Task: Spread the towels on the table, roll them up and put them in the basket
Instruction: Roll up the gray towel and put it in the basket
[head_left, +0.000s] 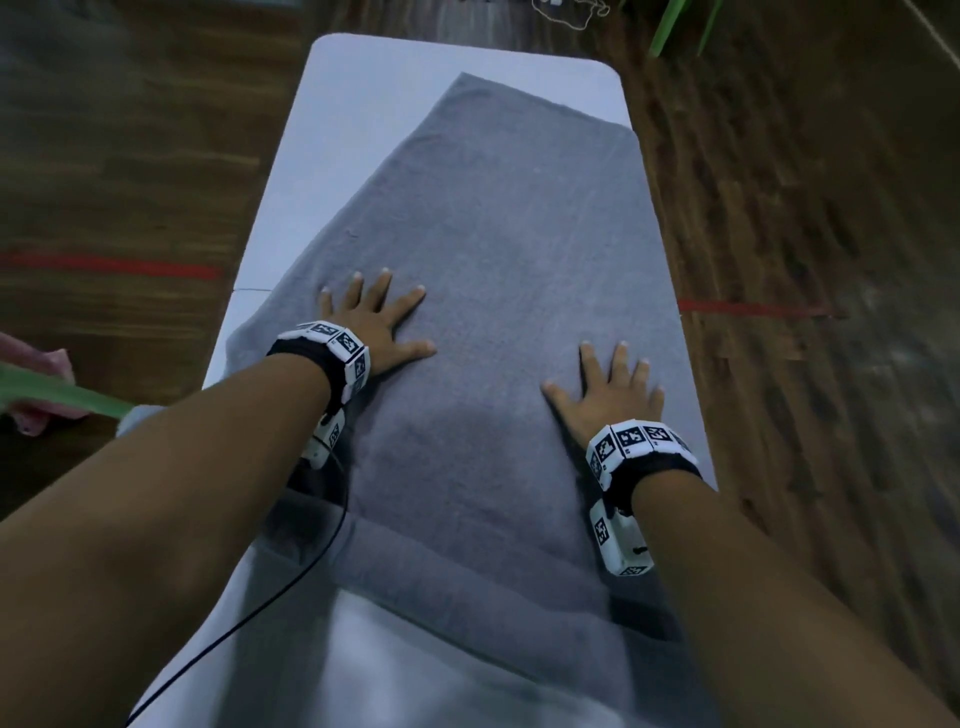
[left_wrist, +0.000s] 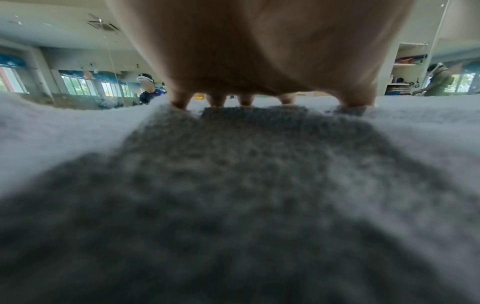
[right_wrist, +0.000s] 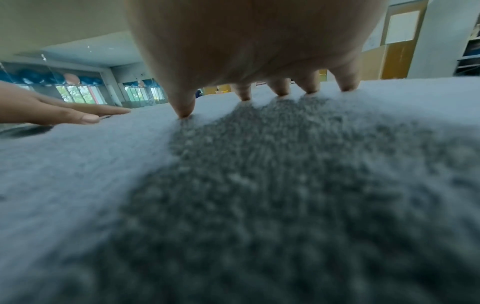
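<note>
A grey towel (head_left: 498, 234) lies spread lengthwise over the white table (head_left: 358, 78), its far left corner folded in at a slant. My left hand (head_left: 371, 317) presses flat on the towel near its left edge, fingers splayed. My right hand (head_left: 610, 387) lies flat on the towel's right side, fingers spread too. In the left wrist view the left hand (left_wrist: 259, 61) shows its fingertips (left_wrist: 179, 102) on the grey towel (left_wrist: 233, 185). The right wrist view shows the right hand (right_wrist: 246, 51) on the towel (right_wrist: 259, 185), with the left hand (right_wrist: 52, 111) off to the left. No basket is in view.
A pink cloth (head_left: 36, 384) and a green strip (head_left: 62, 395) sit at the left, beside the table. A black cable (head_left: 291, 587) runs from my left wrist over the table's near left part. Wooden floor with red tape (head_left: 114, 265) surrounds the table.
</note>
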